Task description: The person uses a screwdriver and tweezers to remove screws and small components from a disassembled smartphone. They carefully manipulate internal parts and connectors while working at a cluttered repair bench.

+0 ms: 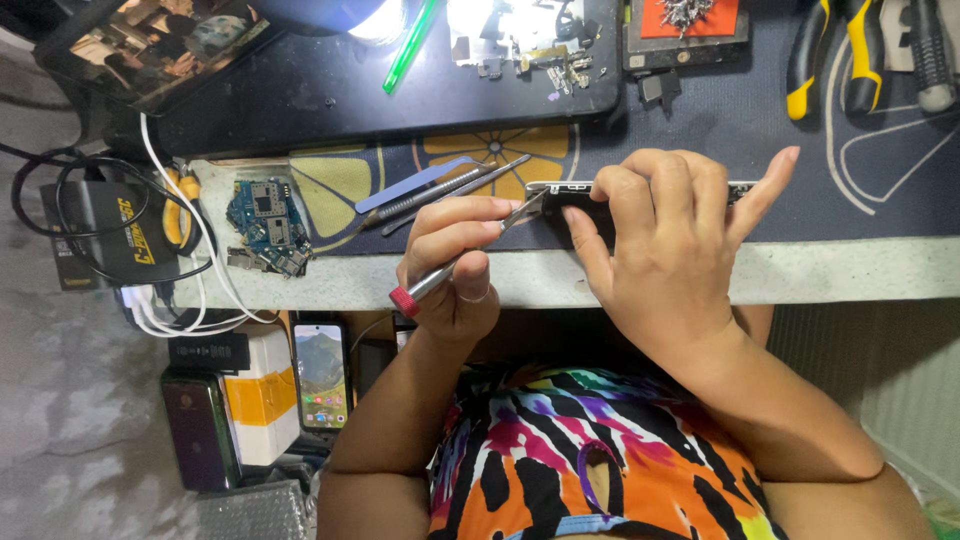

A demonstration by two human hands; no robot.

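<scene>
prying at a phone's edge
left hand [455, 262] fingers pinch a screwdriver [440, 275]; right hand [665, 235] fingers clamp the phone [570, 192]; steady, gentle leverage seems needed.

I see a pale counter [840, 272] whose top is mostly covered by a dark work mat [700, 110] printed with yellow citrus slices. On the mat lie a blue circuit board [263, 215], a flat blue pry tool [415, 184], metal tweezers [450, 190], yellow-handled pliers [830, 55], a green pen [410, 45] and a black tray [380, 85] holding small metal parts [520, 45]. White cables [190, 250] trail off the counter's left end.
</scene>
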